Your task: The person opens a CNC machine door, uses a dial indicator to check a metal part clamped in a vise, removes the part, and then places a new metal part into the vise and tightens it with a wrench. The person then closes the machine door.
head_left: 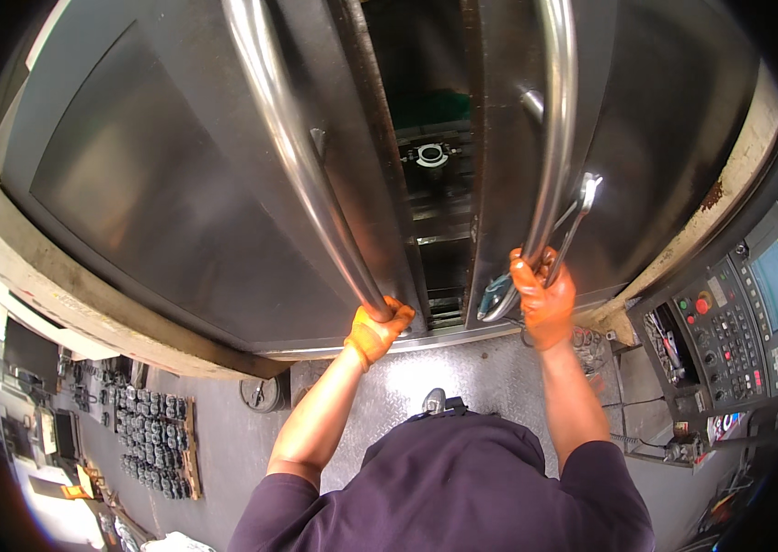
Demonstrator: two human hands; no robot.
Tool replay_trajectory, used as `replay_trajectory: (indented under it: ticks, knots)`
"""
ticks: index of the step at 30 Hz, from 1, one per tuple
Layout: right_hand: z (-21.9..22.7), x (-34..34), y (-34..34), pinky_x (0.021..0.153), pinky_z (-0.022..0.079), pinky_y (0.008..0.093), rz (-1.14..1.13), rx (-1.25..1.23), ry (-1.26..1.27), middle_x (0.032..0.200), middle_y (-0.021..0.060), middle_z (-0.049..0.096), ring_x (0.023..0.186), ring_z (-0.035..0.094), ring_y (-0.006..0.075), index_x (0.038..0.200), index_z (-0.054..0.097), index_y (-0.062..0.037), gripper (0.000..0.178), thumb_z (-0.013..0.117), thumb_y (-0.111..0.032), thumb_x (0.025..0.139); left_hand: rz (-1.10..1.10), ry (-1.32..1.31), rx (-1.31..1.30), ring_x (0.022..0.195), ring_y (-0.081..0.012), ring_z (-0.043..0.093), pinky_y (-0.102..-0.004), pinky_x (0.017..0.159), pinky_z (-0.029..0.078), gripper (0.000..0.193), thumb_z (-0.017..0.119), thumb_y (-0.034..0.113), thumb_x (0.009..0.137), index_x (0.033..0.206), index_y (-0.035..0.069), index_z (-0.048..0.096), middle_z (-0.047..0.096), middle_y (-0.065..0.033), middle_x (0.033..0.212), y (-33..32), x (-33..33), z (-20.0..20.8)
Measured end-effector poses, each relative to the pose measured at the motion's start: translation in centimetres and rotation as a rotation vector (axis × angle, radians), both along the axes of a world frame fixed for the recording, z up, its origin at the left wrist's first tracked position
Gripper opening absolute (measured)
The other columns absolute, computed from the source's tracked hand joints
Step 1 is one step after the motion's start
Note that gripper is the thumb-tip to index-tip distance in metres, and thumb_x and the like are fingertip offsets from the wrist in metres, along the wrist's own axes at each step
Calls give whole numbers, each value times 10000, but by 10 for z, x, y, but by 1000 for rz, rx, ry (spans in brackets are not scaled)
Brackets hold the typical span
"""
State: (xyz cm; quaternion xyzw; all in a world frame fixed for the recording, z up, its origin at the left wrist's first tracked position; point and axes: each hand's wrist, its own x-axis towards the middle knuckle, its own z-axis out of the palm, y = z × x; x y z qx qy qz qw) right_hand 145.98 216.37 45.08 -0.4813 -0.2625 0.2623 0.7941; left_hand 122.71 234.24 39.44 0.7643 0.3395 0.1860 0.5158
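Observation:
Two grey sliding doors of a machine stand partly apart, each with a long steel handle. My left hand [379, 333], in an orange glove, is closed round the lower end of the left door handle [301, 175]. My right hand [545, 299], gloved the same way, is closed at the lower part of the right door handle [556, 120]. A metal wrench [576, 224] sticks up out of the right hand. Beside that hand, a teal object [495, 293] sits by the handle's lower end; its kind is unclear. Through the gap, a ring-shaped metal part [430, 155] shows inside the machine.
At right stands a control panel [729, 317] with a screen, keys and a red button, with a tray of tools [668, 345] beside it. Many dark metal parts [151, 432] lie in rows on a pallet at lower left. A round lidded container [262, 394] stands below the left door.

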Motion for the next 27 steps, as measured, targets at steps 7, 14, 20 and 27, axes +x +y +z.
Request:
replay_trajectory:
  ticks: [7, 14, 20, 27]
  knots:
    - [-18, -59, 51, 538, 422, 164, 393, 356, 422, 888, 11, 650, 699, 567, 54, 1245, 557, -67, 373, 716, -96, 909, -448, 24, 830, 747, -242, 675, -361, 712, 535, 224, 656, 283, 894, 955, 68, 678, 691, -102, 909, 41, -16, -8]
    - [-3, -60, 87, 673, 536, 337, -38, -104, -496, 973, 127, 715, 819, 713, 248, 1306, 563, -82, 442, 718, -231, 921, -221, -50, 97, 876, -163, 627, -323, 822, 509, 46, 639, 53, 916, 924, 11, 657, 686, -76, 921, 60, -9, -4]
    - [-56, -62, 3, 678, 552, 332, -118, 208, 17, 920, 125, 699, 745, 677, 202, 1241, 611, -50, 400, 658, -319, 949, -251, -186, -53, 1075, -200, 574, -372, 993, 447, 309, 582, 82, 952, 1240, -29, 569, 618, -131, 1195, -1, 4, -5]
    - [-169, 115, -146, 424, 352, 272, -1267, 312, 567, 695, -3, 547, 508, 452, 84, 926, 606, -106, 190, 647, -289, 954, 80, -116, -63, 1087, -169, 528, -301, 966, 429, 543, 597, 115, 970, 1452, -28, 392, 553, -98, 1302, 4, -36, -119]
